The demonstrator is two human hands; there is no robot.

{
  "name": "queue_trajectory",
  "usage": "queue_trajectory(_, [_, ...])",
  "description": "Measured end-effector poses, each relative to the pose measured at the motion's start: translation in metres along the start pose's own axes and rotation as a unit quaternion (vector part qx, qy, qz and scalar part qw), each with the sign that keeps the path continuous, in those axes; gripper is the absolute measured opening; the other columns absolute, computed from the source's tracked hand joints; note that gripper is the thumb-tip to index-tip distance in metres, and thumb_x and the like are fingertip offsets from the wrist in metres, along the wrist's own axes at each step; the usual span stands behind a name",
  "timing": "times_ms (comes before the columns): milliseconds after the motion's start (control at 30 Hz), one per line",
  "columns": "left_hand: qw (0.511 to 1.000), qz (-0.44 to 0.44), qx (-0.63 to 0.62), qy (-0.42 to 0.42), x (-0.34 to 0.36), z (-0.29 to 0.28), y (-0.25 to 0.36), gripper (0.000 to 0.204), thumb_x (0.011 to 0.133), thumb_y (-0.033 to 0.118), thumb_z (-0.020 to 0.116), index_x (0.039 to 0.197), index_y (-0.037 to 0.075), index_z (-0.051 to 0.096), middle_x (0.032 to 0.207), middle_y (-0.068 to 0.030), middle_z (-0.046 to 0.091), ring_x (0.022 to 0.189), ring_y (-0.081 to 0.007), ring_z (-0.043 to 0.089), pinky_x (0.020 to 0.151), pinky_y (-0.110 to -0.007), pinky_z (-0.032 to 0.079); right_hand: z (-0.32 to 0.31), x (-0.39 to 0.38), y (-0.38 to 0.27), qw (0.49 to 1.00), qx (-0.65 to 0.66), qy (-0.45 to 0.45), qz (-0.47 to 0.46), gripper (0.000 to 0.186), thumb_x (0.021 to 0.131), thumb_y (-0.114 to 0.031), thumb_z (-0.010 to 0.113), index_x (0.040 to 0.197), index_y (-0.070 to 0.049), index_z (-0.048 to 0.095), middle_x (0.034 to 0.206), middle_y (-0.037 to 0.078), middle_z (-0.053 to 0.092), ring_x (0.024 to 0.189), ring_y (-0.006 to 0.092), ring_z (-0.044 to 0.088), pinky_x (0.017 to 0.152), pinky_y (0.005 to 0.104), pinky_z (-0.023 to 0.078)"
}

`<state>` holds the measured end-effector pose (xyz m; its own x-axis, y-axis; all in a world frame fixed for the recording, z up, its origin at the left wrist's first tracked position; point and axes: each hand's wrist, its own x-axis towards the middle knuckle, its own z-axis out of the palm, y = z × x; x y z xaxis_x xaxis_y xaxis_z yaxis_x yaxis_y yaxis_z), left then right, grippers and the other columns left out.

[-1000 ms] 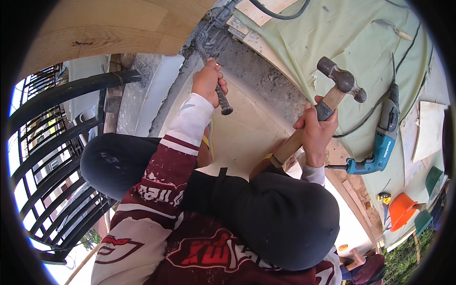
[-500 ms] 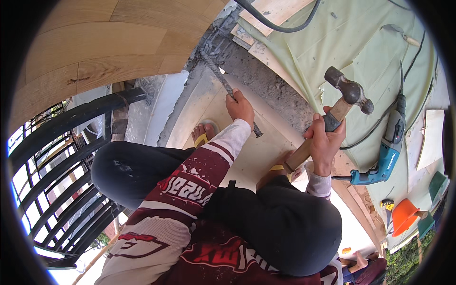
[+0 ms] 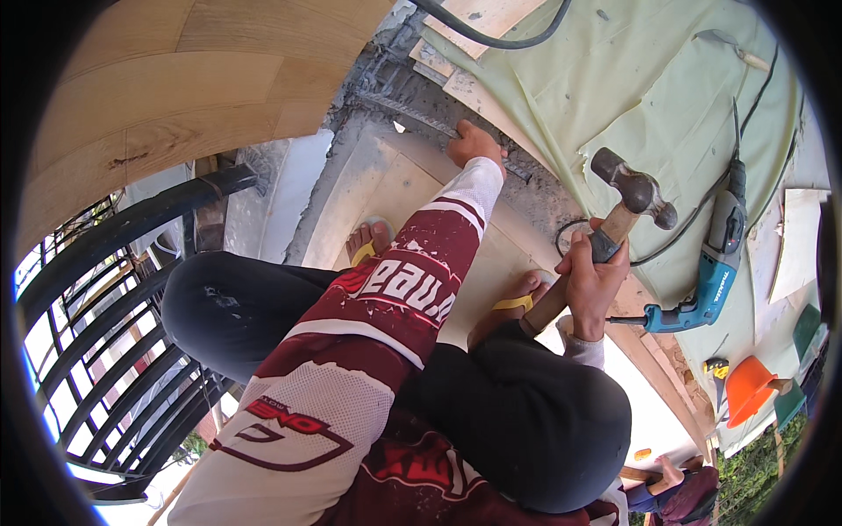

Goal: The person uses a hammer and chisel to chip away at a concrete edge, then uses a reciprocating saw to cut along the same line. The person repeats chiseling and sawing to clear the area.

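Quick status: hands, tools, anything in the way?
Left hand gripping ribbed grey metal rod. Right hand gripping wooden-handled metal hammer. Teal-grey power drill apart from both hands.

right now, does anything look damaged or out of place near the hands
Yes: the concrete beside the ridged rod in the left hand looks rough and broken up. The green sheet farther right lies wrinkled, not flat.

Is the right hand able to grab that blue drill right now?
Probably not as things stand: the right hand is wrapped around the hammer. The blue drill lies off to its right with nothing tall in between, so a free hand might well reach it.
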<state>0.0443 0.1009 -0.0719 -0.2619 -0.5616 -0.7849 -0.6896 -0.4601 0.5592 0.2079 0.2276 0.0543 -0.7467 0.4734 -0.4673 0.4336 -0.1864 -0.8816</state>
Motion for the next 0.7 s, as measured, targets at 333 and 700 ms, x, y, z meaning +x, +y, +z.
queue_trajectory(333, [0.987, 0.029, 0.155, 0.031, 0.027, -0.012, -0.015, 0.051, 0.099, 0.036, 0.041, 0.112, -0.013, 0.052, 0.081, -0.021, 0.063, 0.057, -0.0264, 0.059, 0.05, -0.039, 0.051, -0.01, -0.006, 0.004, 1.0, 0.014, -0.001, -0.004, 0.026, 0.092, -0.005, 0.062, 0.113, 0.005, 0.05, 0.066, 0.002, 0.056, 0.048, 0.0089, 0.052, 0.047, 0.0236, 0.041])
queue_trajectory(700, [0.967, -0.11, -0.033, -0.227, -0.082, -0.111, 0.002, 0.028, 0.097, 0.026, 0.052, 0.074, 0.017, 0.039, 0.057, 0.0029, 0.034, 0.044, -0.0106, 0.034, 0.04, -0.028, 0.031, -0.042, 0.006, 0.022, 1.0, 0.008, 0.015, 0.007, 0.031, 0.091, -0.01, 0.064, 0.115, 0.005, 0.054, 0.075, 0.005, 0.057, 0.052, 0.0096, 0.055, 0.047, 0.0259, 0.043])
